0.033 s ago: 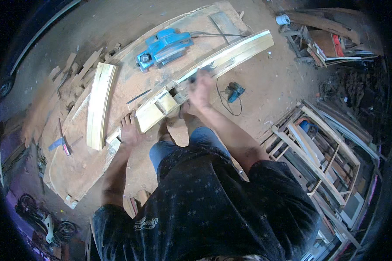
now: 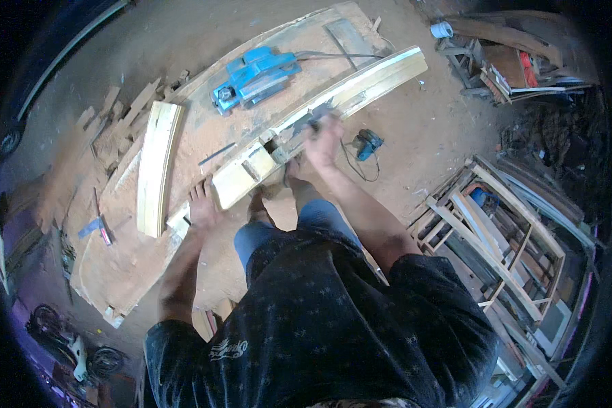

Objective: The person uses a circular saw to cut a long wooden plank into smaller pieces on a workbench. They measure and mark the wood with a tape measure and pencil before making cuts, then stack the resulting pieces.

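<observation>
One dark motorbike with a white panel [image 2: 80,364] stands well to the lower left of a long, curved beam of pale wood [image 2: 360,94], which we see lying aslant with its farther end up to the right. Left of the beam we make out a small blue and red tool [image 2: 94,226] (its kind is beyond us) on a broad, sawdust-covered wooden board with a rounded edge [image 2: 119,275]. Nearer to the beam's left end, on the same board, lies a short, curved piece of pale wood [image 2: 158,170].

At the beam's left end we find the bare left hand [image 2: 202,205], palm down, its fingers a little apart. Just above the left part of the beam is a thin, dark rod [image 2: 216,154]; farther above sits a bulky blue power planer [image 2: 255,76], its cord running off to the right. Between the two hands we see rectangular notches cut into the beam.

At the beam's middle, the bare right hand [image 2: 324,139] has its fingers bent round a dark, flat hand tool [image 2: 311,117], too blurred for us to identify, over the beam's upper side. Below the beam's right half lies a small blue and black power tool [image 2: 368,144] with a looped cord. Well to the beam's lower right, we see an open frame of wooden slats [image 2: 513,234].
</observation>
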`<action>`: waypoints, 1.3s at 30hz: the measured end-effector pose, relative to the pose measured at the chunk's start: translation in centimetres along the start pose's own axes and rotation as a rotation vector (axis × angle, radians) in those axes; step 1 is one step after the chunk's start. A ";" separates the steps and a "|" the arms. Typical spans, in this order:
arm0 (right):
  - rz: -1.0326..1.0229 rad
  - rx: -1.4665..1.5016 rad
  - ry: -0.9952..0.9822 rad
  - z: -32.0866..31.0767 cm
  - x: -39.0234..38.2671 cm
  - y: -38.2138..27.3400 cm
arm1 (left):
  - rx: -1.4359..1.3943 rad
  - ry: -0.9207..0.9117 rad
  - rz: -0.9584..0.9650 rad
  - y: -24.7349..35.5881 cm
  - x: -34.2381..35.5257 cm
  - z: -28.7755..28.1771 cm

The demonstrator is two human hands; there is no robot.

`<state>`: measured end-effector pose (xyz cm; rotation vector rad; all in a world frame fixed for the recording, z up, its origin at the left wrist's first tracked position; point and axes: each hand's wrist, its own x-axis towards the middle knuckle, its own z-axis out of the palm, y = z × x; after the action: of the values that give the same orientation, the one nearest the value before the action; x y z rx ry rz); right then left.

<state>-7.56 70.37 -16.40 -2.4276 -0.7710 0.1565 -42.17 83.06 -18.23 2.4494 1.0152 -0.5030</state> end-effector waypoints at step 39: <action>0.607 1.723 0.044 -21.5 33.4 42.4 | -0.023 0.495 -0.112 33.1 27.3 -0.6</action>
<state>46.76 50.28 -20.48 -0.8781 0.2360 0.6552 0.22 77.94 -22.52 2.5639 1.3429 0.0959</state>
